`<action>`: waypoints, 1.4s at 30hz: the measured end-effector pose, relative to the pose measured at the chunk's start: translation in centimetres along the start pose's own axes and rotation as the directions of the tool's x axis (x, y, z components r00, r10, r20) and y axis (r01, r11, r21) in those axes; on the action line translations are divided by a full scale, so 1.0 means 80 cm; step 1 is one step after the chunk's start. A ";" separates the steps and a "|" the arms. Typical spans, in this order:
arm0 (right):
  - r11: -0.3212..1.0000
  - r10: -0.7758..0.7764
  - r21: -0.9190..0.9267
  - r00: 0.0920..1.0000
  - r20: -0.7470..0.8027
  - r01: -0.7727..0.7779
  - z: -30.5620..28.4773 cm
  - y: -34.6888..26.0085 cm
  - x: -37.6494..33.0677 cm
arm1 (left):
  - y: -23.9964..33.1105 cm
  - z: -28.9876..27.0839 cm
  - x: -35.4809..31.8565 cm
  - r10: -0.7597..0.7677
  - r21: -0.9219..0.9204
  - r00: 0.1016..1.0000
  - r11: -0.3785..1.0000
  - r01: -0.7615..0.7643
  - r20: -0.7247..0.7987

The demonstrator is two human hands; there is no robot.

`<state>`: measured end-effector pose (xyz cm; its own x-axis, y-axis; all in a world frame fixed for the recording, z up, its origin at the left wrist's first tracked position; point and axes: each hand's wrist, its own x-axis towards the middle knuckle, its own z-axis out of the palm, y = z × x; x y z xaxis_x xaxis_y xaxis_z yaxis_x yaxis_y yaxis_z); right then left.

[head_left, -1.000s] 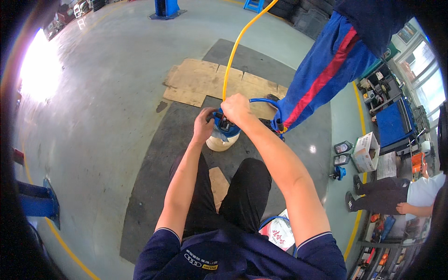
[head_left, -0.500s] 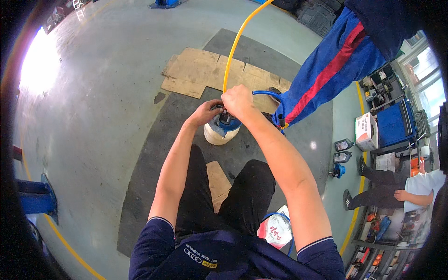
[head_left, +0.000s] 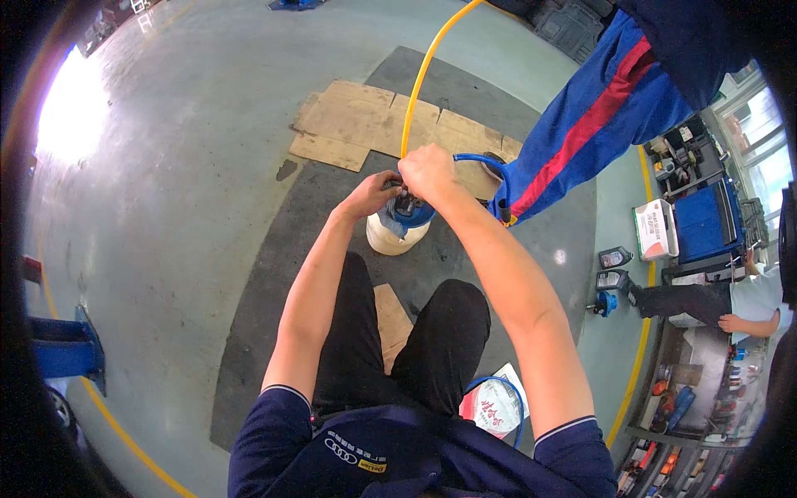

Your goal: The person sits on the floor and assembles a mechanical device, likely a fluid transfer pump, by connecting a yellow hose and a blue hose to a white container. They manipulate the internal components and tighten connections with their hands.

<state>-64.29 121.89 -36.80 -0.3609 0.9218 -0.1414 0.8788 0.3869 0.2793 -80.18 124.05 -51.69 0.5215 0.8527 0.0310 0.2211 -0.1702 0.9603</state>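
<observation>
A white round container with a blue top stands in front of my knees. My right hand is closed around the lower end of a yellow hose, just above that top. Close beside it, my left hand has its fingers bent around a dark fitting on the container. The fingertips of both hands nearly meet, and the joint between hose and fitting is mostly hidden by them. A blue hose runs right from behind my right hand.
A person's leg in blue trousers stands close at right. Flattened cardboard lies beyond the container. A white and red package sits by my right thigh. Dark bottles, a carton and another person are farther right.
Both hands keep their grip at the container's top, with only slight finger movement. The person at far right has shifted position. The whole view has tilted a little.
</observation>
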 end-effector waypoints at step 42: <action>0.992 0.121 0.005 0.988 0.092 -0.122 0.034 -0.009 0.041 | -0.015 0.060 -0.029 -0.008 0.037 0.847 0.999 0.033 -0.532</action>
<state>-65.28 124.59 -40.04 -0.2215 0.9558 -0.1934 0.9180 0.2713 0.2894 -77.69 119.86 -54.26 0.0018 0.9861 0.1663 0.2687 -0.1607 0.9497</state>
